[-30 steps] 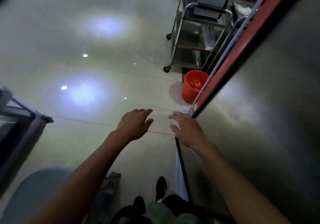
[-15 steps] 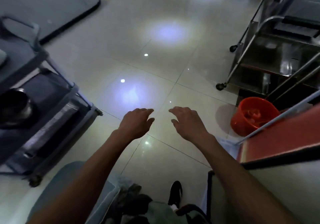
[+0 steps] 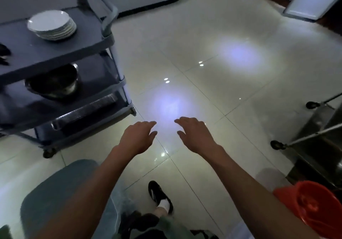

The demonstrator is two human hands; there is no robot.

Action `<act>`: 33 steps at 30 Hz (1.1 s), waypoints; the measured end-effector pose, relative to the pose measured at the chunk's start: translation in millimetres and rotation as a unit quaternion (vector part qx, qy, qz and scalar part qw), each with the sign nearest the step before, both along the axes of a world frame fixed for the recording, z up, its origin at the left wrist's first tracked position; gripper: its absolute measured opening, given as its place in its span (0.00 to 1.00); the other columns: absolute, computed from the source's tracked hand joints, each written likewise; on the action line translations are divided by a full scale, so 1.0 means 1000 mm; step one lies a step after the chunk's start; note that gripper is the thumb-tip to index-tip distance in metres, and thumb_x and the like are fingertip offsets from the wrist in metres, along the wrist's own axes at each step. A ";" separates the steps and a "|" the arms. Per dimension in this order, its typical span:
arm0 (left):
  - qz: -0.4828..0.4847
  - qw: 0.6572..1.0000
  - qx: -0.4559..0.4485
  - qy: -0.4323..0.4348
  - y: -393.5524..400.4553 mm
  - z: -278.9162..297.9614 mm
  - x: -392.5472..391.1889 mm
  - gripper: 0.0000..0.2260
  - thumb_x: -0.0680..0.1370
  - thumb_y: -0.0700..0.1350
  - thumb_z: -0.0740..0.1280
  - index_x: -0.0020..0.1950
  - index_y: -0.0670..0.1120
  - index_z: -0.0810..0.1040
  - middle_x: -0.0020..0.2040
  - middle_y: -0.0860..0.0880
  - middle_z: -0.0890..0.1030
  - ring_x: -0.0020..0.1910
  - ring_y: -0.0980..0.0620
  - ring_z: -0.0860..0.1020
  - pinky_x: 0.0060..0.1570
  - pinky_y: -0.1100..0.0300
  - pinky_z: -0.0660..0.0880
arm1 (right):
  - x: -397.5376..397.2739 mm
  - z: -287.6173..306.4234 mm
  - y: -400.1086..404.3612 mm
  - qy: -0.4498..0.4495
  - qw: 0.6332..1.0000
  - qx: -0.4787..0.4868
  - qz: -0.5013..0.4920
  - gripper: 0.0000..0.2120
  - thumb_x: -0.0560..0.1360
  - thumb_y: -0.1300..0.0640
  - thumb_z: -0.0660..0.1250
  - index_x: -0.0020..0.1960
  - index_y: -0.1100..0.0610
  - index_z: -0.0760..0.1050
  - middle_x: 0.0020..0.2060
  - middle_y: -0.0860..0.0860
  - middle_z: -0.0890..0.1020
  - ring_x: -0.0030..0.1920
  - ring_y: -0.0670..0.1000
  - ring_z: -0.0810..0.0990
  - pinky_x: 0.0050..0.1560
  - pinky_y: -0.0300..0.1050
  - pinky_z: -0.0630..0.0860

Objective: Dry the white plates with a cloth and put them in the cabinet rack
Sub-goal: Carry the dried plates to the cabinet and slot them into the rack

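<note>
A stack of several white plates (image 3: 52,26) sits on the top shelf of a grey three-tier cart (image 3: 88,42) at the upper left. My left hand (image 3: 137,139) and my right hand (image 3: 196,135) hover side by side over the tiled floor, palms down, fingers loosely spread, holding nothing. Both are well to the right of and below the cart. No cloth and no cabinet rack are in view.
A dark metal bowl (image 3: 53,85) sits on the cart's middle shelf. An orange bucket (image 3: 314,207) stands at the bottom right beside a steel wheeled trolley (image 3: 314,137). A grey stool seat (image 3: 55,192) is at the bottom left, my shoe (image 3: 160,196) beside it.
The view has swung left, away from the steel cabinet door; the cart with the plate stack has come into view. My right hand left the door edge and both hands stay empty.
</note>
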State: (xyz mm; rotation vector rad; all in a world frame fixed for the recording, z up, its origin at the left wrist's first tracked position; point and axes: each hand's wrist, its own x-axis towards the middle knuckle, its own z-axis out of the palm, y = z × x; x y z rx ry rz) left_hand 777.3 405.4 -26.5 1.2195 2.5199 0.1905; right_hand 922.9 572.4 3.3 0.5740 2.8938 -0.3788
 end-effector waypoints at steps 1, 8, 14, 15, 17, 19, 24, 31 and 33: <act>0.018 1.000 0.003 -0.006 0.000 -0.002 -0.017 0.22 0.84 0.56 0.57 0.77 0.54 0.65 0.73 0.51 0.73 0.69 0.48 0.73 0.66 0.51 0.71 | -0.019 0.001 0.003 0.001 1.000 -0.010 0.008 0.21 0.82 0.52 0.60 0.75 0.49 0.66 0.70 0.47 0.72 0.66 0.56 0.72 0.63 0.53 0.69; 0.127 0.990 0.059 -0.008 -0.013 0.013 -0.107 0.20 0.83 0.56 0.59 0.75 0.55 0.68 0.71 0.53 0.75 0.69 0.49 0.73 0.65 0.52 0.71 | -0.143 0.020 0.014 0.040 0.996 -0.055 0.062 0.21 0.83 0.50 0.60 0.75 0.48 0.66 0.74 0.46 0.69 0.72 0.52 0.68 0.69 0.49 0.64; 0.229 0.968 0.100 -0.006 -0.043 0.023 -0.168 0.18 0.81 0.54 0.63 0.71 0.58 0.72 0.66 0.53 0.79 0.63 0.48 0.77 0.59 0.52 0.74 | -0.243 0.030 0.002 0.087 0.982 -0.115 0.119 0.20 0.82 0.43 0.60 0.72 0.47 0.70 0.70 0.46 0.74 0.69 0.51 0.71 0.67 0.47 0.67; 0.246 0.964 0.098 -0.007 -0.046 0.022 -0.178 0.19 0.81 0.55 0.62 0.72 0.58 0.71 0.67 0.54 0.78 0.64 0.49 0.76 0.60 0.52 0.73 | -0.257 0.028 0.001 0.086 0.980 -0.127 0.127 0.20 0.82 0.43 0.60 0.72 0.47 0.70 0.70 0.46 0.74 0.69 0.50 0.72 0.67 0.45 0.67; 0.281 0.956 0.088 -0.013 -0.047 0.020 -0.201 0.20 0.82 0.56 0.61 0.74 0.57 0.70 0.70 0.54 0.76 0.67 0.50 0.74 0.64 0.53 0.71 | -0.290 0.024 0.001 0.082 0.974 -0.149 0.147 0.20 0.82 0.45 0.61 0.72 0.48 0.70 0.69 0.46 0.75 0.68 0.50 0.72 0.64 0.42 0.67; 0.308 0.948 0.082 -0.014 -0.044 0.021 -0.227 0.21 0.82 0.56 0.61 0.74 0.56 0.70 0.71 0.53 0.75 0.69 0.50 0.73 0.66 0.53 0.69 | -0.325 0.020 0.006 0.086 0.969 -0.165 0.163 0.20 0.82 0.46 0.62 0.72 0.50 0.71 0.68 0.48 0.76 0.67 0.51 0.74 0.61 0.39 0.65; 0.360 0.929 0.084 0.000 -0.029 0.036 -0.294 0.20 0.82 0.56 0.61 0.74 0.56 0.70 0.71 0.53 0.75 0.69 0.50 0.72 0.66 0.52 0.69 | -0.416 0.017 0.027 0.104 0.954 -0.207 0.189 0.20 0.81 0.49 0.64 0.72 0.51 0.71 0.68 0.48 0.76 0.66 0.51 0.74 0.62 0.41 0.68; 0.435 0.892 0.117 -0.025 -0.013 0.044 -0.371 0.20 0.81 0.57 0.62 0.73 0.59 0.69 0.65 0.54 0.79 0.62 0.50 0.77 0.63 0.48 0.75 | -0.521 0.014 0.045 0.087 0.937 -0.264 0.213 0.24 0.81 0.48 0.65 0.75 0.50 0.67 0.71 0.48 0.73 0.70 0.50 0.72 0.67 0.42 0.66; 0.437 0.893 0.102 -0.019 -0.012 0.046 -0.393 0.20 0.81 0.57 0.62 0.73 0.58 0.69 0.67 0.53 0.78 0.62 0.49 0.77 0.62 0.47 0.75 | -0.541 0.015 0.047 0.077 0.931 -0.280 0.222 0.24 0.80 0.49 0.65 0.75 0.50 0.67 0.71 0.48 0.73 0.71 0.50 0.71 0.67 0.42 0.66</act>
